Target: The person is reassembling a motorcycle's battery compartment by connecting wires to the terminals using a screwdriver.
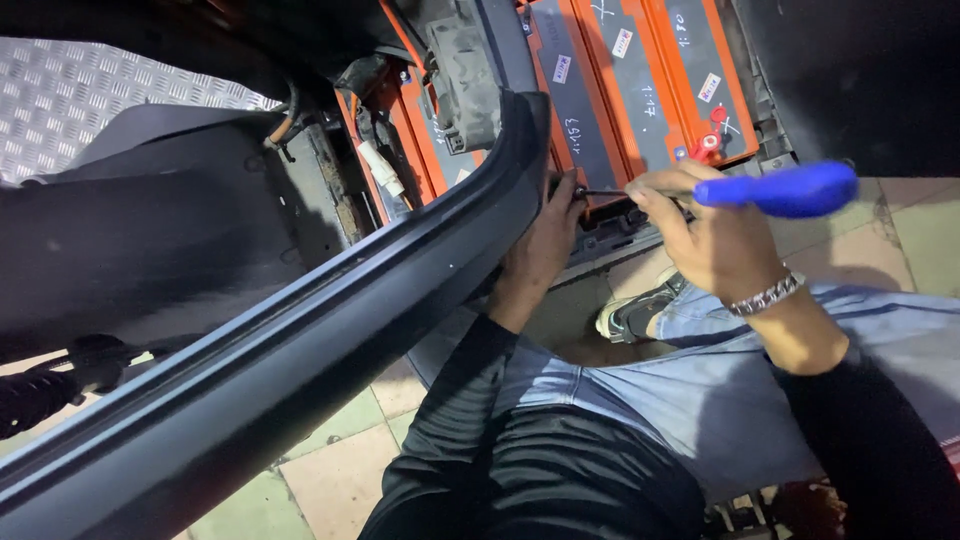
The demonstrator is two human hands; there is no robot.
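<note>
Currently right hand (pixel 715 240) grips blue-handled screwdriver (pixel 775 190), tip on fastener beside orange battery packs (pixel 640 80); left hand (pixel 548 240) steadies dark scooter panel (pixel 300 330), grip unclear; fastener not yet out.

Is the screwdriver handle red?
No, the screwdriver in the right hand has a bright blue handle.

left hand (pixel 545 240): its palm and most fingers lie behind the dark body panel (pixel 300 330); what the fingertips touch cannot be told.
screwdriver (pixel 775 190): the tip of the thin shaft is too small and dark to make out where it meets the frame.
right hand (pixel 705 235): whether the thumb wraps the blue handle is hidden.
orange batteries (pixel 640 80): cut off by the top edge.
shoe (pixel 635 312): partly covered by the jeans.
</note>
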